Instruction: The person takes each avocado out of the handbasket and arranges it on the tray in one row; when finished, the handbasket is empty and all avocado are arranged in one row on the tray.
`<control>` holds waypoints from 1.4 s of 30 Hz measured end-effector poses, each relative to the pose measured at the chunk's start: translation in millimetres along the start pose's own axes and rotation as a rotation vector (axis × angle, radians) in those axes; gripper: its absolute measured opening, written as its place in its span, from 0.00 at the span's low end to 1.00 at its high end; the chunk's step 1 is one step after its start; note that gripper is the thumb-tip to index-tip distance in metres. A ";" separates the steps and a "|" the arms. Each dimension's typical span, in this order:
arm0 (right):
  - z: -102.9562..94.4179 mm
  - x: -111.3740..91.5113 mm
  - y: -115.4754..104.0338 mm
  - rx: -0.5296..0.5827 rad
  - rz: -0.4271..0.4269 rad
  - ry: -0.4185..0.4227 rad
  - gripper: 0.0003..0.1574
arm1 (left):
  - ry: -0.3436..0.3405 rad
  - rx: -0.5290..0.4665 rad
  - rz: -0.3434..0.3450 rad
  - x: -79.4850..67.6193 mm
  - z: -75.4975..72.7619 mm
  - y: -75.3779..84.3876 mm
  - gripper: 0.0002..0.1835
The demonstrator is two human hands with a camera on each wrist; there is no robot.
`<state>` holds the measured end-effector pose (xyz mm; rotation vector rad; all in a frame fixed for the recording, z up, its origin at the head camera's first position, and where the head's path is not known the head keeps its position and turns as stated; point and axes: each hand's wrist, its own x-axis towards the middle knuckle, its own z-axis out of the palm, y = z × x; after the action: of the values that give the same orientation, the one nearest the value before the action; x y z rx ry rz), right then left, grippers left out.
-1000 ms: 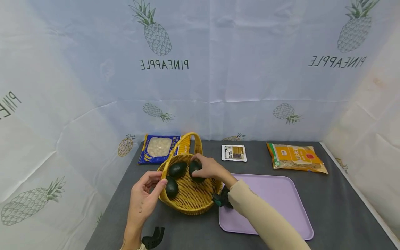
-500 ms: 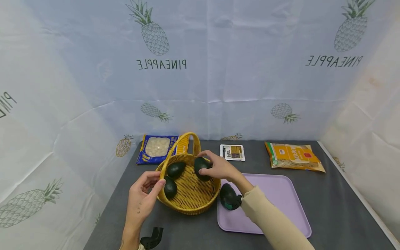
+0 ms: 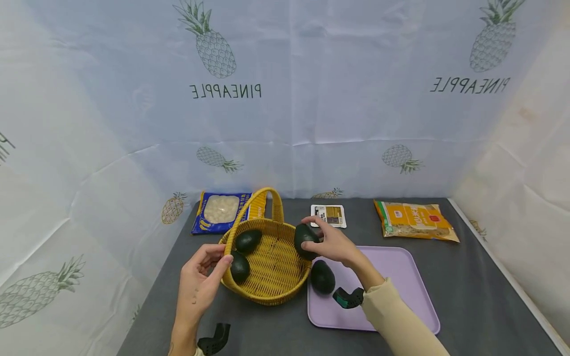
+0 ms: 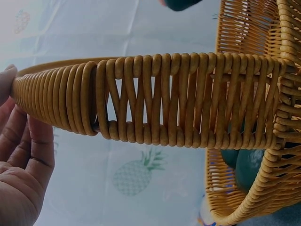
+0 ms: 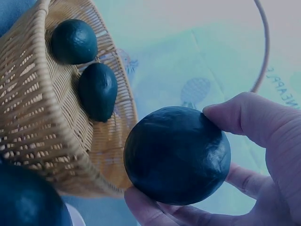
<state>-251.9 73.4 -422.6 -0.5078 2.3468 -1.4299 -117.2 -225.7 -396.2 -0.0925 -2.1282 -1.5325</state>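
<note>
My left hand [image 3: 201,282] pinches the handle of a yellow woven basket [image 3: 271,299]; the left wrist view shows thumb and fingers around the handle's wrapped part [image 4: 56,96]. Inside the basket lie two dark green avocados, one toward the back [image 3: 248,241] and one at the left [image 3: 240,268]. Held between the thumb and fingers of my right hand [image 3: 334,243] is a third avocado [image 5: 178,155], over the basket's right rim in the head view. Below that hand, another avocado [image 3: 322,277] lies on the left part of a lilac tray [image 3: 401,291].
Behind the basket lies a blue and yellow bag of white balls [image 3: 221,210]. A small white packet [image 3: 328,215] is at the back middle, and an orange bag of grain [image 3: 416,221] at the back right. A patterned curtain [image 3: 289,99] hangs behind the dark table [image 3: 262,331].
My right hand has lifted the avocado from inside the basket and carried it right to the rim. The left hand keeps its hold on the handle. The view has shifted slightly.
</note>
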 end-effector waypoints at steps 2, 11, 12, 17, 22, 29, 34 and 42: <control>-4.0 -4.8 2.9 0.000 0.016 0.014 0.39 | -0.001 -0.002 0.000 -0.4 -0.2 -0.3 0.11; -26.5 -30.3 22.6 0.015 0.054 0.065 0.41 | -0.003 0.010 0.004 -0.3 0.5 -2.6 0.10; -28.6 -33.2 25.5 0.018 0.065 0.072 0.41 | -0.003 0.011 0.004 -0.1 0.7 -2.8 0.10; -36.4 -47.0 40.6 0.054 0.101 0.084 0.40 | 0.005 -0.003 -0.001 0.5 0.6 -2.7 0.11; -38.0 -55.0 53.7 0.100 0.124 0.082 0.42 | 0.013 0.012 -0.003 -0.4 -0.6 -1.2 0.10; -36.0 -62.6 67.4 0.101 0.179 0.107 0.42 | 0.010 0.014 -0.021 0.4 -0.2 -1.7 0.11; -31.9 -66.3 77.4 0.115 0.208 0.111 0.42 | 0.013 0.007 -0.021 1.2 0.4 -2.3 0.11; -27.0 -74.2 85.7 0.037 0.228 0.131 0.43 | 0.012 0.010 -0.031 1.1 0.0 -0.7 0.12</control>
<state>-209.9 165.8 -479.9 -0.1335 2.3830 -1.4342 -118.4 -226.2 -396.3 -0.0465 -2.1372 -1.5364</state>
